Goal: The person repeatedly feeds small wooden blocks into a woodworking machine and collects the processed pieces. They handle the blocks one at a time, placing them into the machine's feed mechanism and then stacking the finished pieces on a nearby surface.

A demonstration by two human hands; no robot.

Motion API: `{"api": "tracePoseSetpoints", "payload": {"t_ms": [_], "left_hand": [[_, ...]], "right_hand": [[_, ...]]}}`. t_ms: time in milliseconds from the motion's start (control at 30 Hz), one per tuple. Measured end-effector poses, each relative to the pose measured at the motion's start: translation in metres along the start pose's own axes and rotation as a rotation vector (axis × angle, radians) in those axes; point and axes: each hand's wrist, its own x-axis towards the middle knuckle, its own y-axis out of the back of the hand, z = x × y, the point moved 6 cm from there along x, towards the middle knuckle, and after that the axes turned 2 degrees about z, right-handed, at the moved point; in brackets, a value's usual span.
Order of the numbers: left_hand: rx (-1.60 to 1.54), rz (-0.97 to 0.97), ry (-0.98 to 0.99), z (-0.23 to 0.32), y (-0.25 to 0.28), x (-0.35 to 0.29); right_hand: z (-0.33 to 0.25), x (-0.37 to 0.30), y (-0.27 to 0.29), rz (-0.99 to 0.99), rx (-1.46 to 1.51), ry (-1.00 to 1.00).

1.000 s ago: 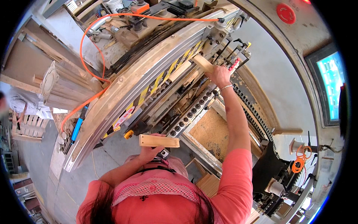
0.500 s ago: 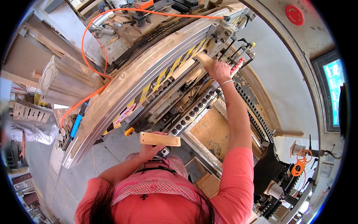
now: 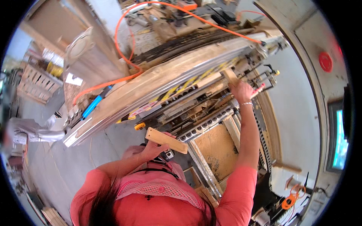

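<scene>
My left hand [image 3: 155,149] is closed around a short wooden block [image 3: 166,141] with two small holes near its left end, held in front of my body. Stretched out to the far right, my right hand [image 3: 242,91] grips another wooden piece [image 3: 229,76] over the machine. Its far end lies close to the machine's long beam [image 3: 181,62] with yellow-black striped edging. Fingers of both hands are partly hidden by the wood and the viewing angle.
A row of black round cups [image 3: 209,119] runs along the machine rail. Sawdust covers a panel [image 3: 217,150] below. An orange hose [image 3: 109,81] crosses the beam. A red stop button [image 3: 325,62] and a screen [image 3: 340,139] stand right. Another person [image 3: 34,130] is at far left.
The view has turned, shifting the machine rightward and down in the picture. The block in my left hand has tilted, its right end lower. My right hand still grips its piece.
</scene>
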Motion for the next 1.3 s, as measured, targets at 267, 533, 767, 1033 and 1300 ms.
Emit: {"api": "tracePoseSetpoints", "payload": {"t_ms": [267,533,767,1033,1300], "left_hand": [[-0.206,0.118,0.113,0.019,0.017,-0.051],[-0.367,0.466,0.277,0.019,0.086,-0.109],[-0.494,0.724,-0.001,0.007,0.247,-0.121],[0.28,1.02,0.186,-0.069,0.502,-0.057],[0.417,1.089,0.222,-0.05,0.541,0.008]], "right_hand": [[-0.005,-0.001,-0.002,0.059,-0.046,0.041],[-0.011,-0.002,0.0,0.123,-0.089,0.079],[-0.005,-0.021,0.009,0.297,-0.112,0.083],[-0.052,-0.165,0.022,0.13,0.017,0.003],[-0.05,-0.319,0.029,-0.145,-0.003,-0.363]]}}
